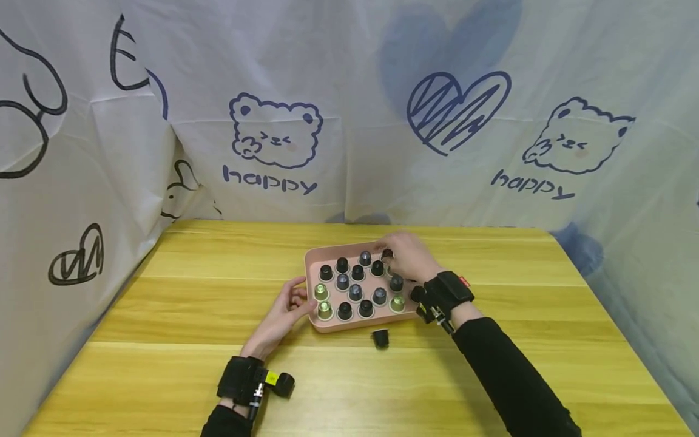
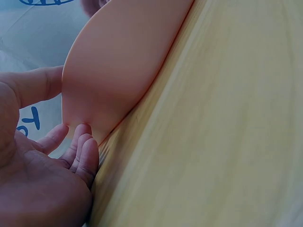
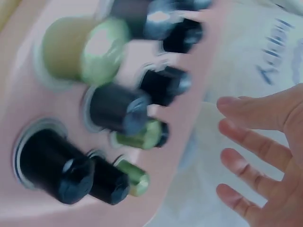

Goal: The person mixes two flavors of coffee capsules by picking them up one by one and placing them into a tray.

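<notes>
A pink tray (image 1: pixel 378 283) holds several coffee capsules, black, grey-blue and green, standing rim down. My left hand (image 1: pixel 283 308) grips the tray's left end, one digit over the rim and other fingertips against the outer wall (image 2: pixel 118 52). Over the tray's far right corner is my right hand (image 1: pixel 411 257), overlapping a black capsule (image 1: pixel 387 254) in the head view. The right wrist view shows that hand's fingers (image 3: pixel 248 169) spread with nothing between them, beside the tray's edge. One black capsule (image 1: pixel 380 338) lies tipped on the table in front of the tray.
The yellow wood-grain table (image 1: pixel 207 291) carries the tray near its far edge. Behind it and at both sides hangs a white cloth (image 1: pixel 360 152) with drawn bears, hearts and writing. Black straps with small cameras (image 1: pixel 284 385) sit on both wrists.
</notes>
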`<action>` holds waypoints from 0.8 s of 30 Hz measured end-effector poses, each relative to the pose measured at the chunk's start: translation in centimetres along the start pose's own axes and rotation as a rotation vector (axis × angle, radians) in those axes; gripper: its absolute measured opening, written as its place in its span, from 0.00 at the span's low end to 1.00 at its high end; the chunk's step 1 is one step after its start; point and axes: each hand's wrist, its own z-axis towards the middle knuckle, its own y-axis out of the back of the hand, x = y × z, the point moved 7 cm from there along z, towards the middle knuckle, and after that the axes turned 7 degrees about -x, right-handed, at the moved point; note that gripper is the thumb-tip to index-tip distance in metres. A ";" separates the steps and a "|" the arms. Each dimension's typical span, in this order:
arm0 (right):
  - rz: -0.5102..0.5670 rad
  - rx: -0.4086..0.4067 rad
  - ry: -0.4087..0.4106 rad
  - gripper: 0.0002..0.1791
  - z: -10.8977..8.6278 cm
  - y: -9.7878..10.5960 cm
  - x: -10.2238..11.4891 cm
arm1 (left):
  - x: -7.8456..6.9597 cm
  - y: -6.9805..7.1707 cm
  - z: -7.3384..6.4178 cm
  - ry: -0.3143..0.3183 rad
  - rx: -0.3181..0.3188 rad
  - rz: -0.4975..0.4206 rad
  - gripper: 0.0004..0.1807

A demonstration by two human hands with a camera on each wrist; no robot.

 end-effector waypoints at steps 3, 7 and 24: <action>0.119 -0.084 -0.023 0.16 -1.4 1.1 -0.2 | 0.0 0.0 0.0 0.001 -0.001 0.002 0.35; 0.273 -0.251 -0.081 0.13 -4.1 2.0 -0.7 | 0.1 0.0 0.1 -0.001 -0.004 0.000 0.35; 0.841 -0.801 -0.222 0.03 -14.0 0.7 -1.4 | 0.0 0.0 0.0 0.002 0.000 0.002 0.36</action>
